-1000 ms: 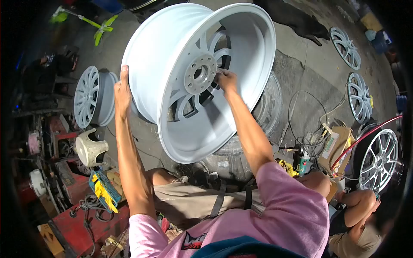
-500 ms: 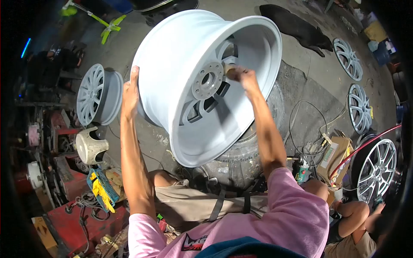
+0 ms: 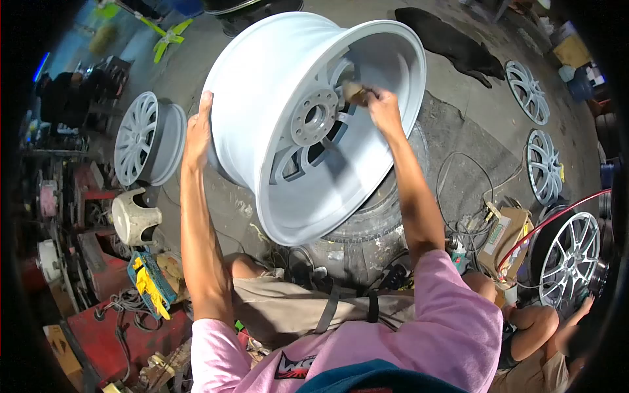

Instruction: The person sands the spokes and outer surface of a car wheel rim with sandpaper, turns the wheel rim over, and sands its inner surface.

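Note:
A large wheel rim (image 3: 262,85), coated pale grey-white, stands tilted with its hollow back side towards my right. My left hand (image 3: 198,134) grips its left edge, thumb up along the lip and fingers hidden behind it. Inside the barrel, my right hand (image 3: 382,110) pinches a small tan-brown piece (image 3: 355,93) beside the hub and spokes. That piece is blurred, and whether it touches the metal I cannot tell. Below the wheel rim lies a black tire (image 3: 367,230), partly hidden by it.
Another pale wheel (image 3: 139,139) stands at left, near a cream stool (image 3: 134,216) and a blue basket (image 3: 152,281) with yellow gloves. A black dog (image 3: 452,49) lies at the back. Cables (image 3: 462,226) and a cardboard box (image 3: 503,236) are at right, near a seated person's leg (image 3: 534,331).
My right hand has moved a little up and to the right with the tan-brown piece, away from the hub. The wheel rim and left hand sit slightly higher in view.

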`<act>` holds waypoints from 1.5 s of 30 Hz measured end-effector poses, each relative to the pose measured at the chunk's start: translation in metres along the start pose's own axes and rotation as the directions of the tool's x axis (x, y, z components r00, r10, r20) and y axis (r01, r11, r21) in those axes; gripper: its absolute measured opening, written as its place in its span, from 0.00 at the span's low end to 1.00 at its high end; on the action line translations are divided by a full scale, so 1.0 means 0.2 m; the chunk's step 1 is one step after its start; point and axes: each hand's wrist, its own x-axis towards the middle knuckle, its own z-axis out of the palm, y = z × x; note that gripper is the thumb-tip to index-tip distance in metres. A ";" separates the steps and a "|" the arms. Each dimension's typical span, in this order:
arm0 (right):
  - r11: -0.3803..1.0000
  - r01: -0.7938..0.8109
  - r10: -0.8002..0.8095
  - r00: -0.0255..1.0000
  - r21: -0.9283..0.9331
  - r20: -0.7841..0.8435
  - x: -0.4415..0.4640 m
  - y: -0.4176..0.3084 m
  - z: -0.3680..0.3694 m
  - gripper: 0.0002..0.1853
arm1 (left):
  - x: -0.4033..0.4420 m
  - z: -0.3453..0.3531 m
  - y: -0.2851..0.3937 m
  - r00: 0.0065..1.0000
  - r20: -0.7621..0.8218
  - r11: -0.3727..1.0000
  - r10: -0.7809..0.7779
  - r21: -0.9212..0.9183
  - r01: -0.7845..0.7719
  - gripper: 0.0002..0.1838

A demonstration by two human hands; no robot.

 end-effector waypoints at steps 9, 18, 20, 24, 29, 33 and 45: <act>0.975 0.221 -0.222 0.972 -0.024 -0.073 0.01 0.11 0.27 0.11 | -0.03 0.01 0.03 0.999 0.011 0.999 0.035 -0.016 -0.035 0.54; -0.195 0.952 -0.389 0.148 -0.238 0.909 -0.39 -0.18 0.39 0.07 | 0.02 -0.02 -0.04 0.998 0.066 0.998 0.020 -0.063 -0.016 0.56; -0.213 0.945 -0.378 0.155 -0.249 0.913 -0.32 -0.21 0.39 0.09 | 0.03 -0.01 -0.04 0.996 0.083 0.997 0.022 -0.070 -0.016 0.56; -0.022 0.897 -0.605 0.340 -0.442 0.720 -0.13 -0.25 0.38 0.14 | 0.04 -0.03 -0.06 0.996 0.068 0.997 0.050 -0.066 -0.045 0.56; 0.783 0.377 -0.399 0.915 -0.495 0.065 -0.05 0.13 0.23 0.17 | 0.03 -0.02 -0.05 0.997 0.071 0.998 0.027 -0.059 -0.023 0.56; 0.982 -0.144 0.167 0.963 0.120 -0.213 -0.22 0.41 0.27 0.15 | 0.01 -0.01 -0.03 0.994 0.112 0.991 -0.001 -0.136 0.016 0.57; 0.793 -0.360 0.305 0.933 0.491 0.192 -0.80 -0.03 0.77 0.10 | -0.07 0.01 0.01 0.971 0.239 0.968 0.005 -0.246 0.055 0.52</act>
